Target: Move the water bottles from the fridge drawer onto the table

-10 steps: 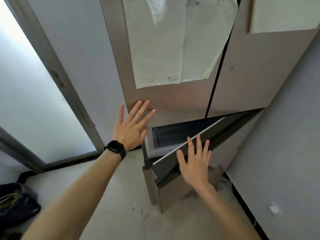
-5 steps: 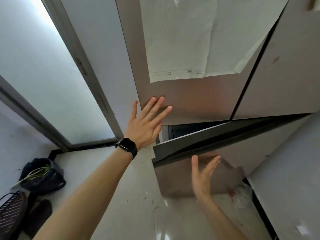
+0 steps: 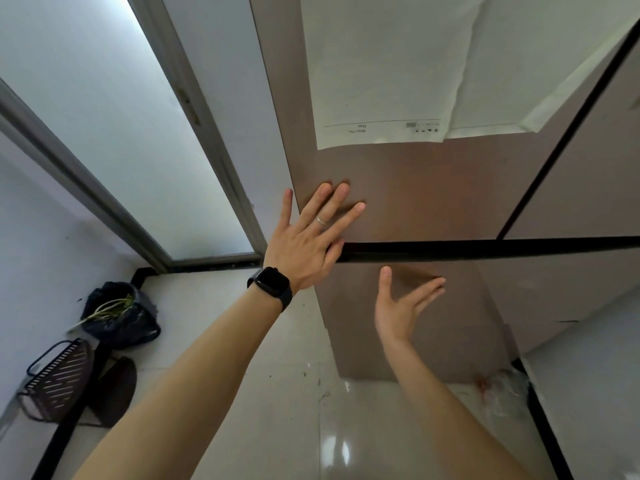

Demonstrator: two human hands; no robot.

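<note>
Water bottles: none in view. Brown-fronted fridge drawer (image 3: 408,320) sits flush under the upper brown fridge door (image 3: 398,188), only a black gap between them. Left hand (image 3: 308,237), black smartwatch (image 3: 272,284) on its wrist, is spread flat on the upper door's lower corner, grasping nothing. Right hand (image 3: 401,310) is empty, fingers extended, right at the drawer front; contact unclear. White paper sheets (image 3: 398,64) hang on the door.
</note>
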